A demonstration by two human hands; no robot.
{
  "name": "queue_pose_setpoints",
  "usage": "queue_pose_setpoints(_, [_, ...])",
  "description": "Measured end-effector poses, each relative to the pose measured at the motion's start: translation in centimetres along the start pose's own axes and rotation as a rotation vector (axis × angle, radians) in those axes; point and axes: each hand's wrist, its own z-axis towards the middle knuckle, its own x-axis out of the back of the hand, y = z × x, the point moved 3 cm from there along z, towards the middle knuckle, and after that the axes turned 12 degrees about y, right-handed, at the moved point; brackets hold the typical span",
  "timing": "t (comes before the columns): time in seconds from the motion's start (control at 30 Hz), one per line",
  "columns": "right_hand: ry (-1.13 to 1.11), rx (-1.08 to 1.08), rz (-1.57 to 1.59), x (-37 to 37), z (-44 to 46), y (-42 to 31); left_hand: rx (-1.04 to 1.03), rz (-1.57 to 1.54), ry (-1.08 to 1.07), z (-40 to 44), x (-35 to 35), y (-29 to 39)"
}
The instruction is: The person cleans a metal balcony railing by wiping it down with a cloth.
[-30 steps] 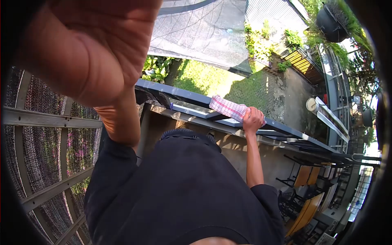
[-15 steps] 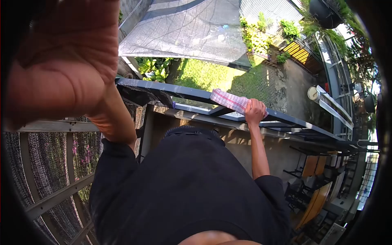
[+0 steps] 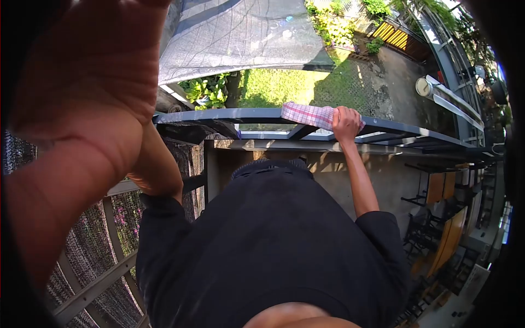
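Note:
My left hand [image 3: 87, 109] is raised very close to the camera at the left, palm showing. Its thumb spreads down and away from the palm, and the other fingers run out of view at the top; nothing shows in it. On the dark metal railing [image 3: 229, 115] lies a folded pink-and-white checked cloth [image 3: 307, 114]. My right hand [image 3: 346, 123] is closed over the cloth's right end and the rail beneath, arm stretched forward.
Beyond the railing lie grass [image 3: 276, 87], leafy plants [image 3: 206, 92] and a grey shade net [image 3: 246, 41]. Slatted framing with mesh [image 3: 98, 240] stands at the left. Wooden-topped furniture [image 3: 449, 238] is at the right. A round white-topped object [image 3: 423, 87] is beyond the rail.
The view has shifted, so the railing looks more level and higher. My left hand has moved left and its thumb now reaches downward. My right hand remains on the cloth.

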Motion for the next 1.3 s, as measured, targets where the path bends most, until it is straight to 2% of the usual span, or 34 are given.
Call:
queue_pose_setpoints(0.23, [0.017, 0.019, 0.014, 0.1, 0.0, -0.3, 0.051, -0.002, -0.02, 2.0, -1.2, -2.5])
queue_pose_setpoints(0.5, [0.042, 0.026, -0.007, -0.1, 0.1, -0.5, 0.036, -0.04, -0.06, 0.6, -1.3, 0.1])
queue_pose_setpoints(0.57, [0.026, 0.03, -0.012, 0.1, -0.1, -0.3, 0.086, -0.013, -0.075, 0.4, -1.8, -1.4])
queue_pose_setpoints(0.67, [0.022, 0.028, 0.002, 0.2, -0.2, -0.6, 0.263, 0.108, -0.14, -2.6, -3.4, -7.4])
queue_pose_setpoints(0.73, [0.042, 0.03, 0.014, 0.2, -0.1, -1.1, 0.582, 0.323, -0.256, -9.8, -4.3, -13.2])
queue_pose_setpoints(0.77, [0.043, 0.025, 0.037, 0.1, -0.2, -1.4, 0.854, 0.477, -0.317, -15.4, -3.9, -15.2])
queue_pose_setpoints(0.8, [-0.001, 0.019, 0.074, 0.2, -0.2, -1.3, 0.784, 0.815, -0.94, -27.9, -1.3, -18.6])
queue_pose_setpoints(0.83, [-0.04, 0.008, 0.112, 0.1, -0.4, -1.6, 0.706, 1.105, -1.343, -32.7, -0.6, -18.5])
queue_pose_setpoints(0.87, [-0.077, -0.004, 0.149, 0.1, -0.5, -1.7, 0.678, 1.052, -1.414, -37.2, 1.1, -18.9])
queue_pose_setpoints(0.93, [0.006, -0.004, 0.194, 0.8, -0.9, -2.0, 0.82, 1.013, -1.466, -40.1, 1.4, -17.6])
queue_pose_setpoints(1.03, [0.039, 0.012, 0.304, 2.6, -2.6, -2.5, 0.749, 0.911, -1.293, -41.6, 3.0, -17.3])
queue_pose_setpoints(1.17, [-0.039, 0.096, 0.261, 2.6, -4.0, -1.9, 0.431, 0.842, -1.217, -42.7, 4.7, -17.8])
queue_pose_setpoints(1.3, [-0.031, 0.098, 0.275, 2.6, -3.0, -1.9, 0.377, 0.831, -1.184, -40.6, 4.9, -18.8])
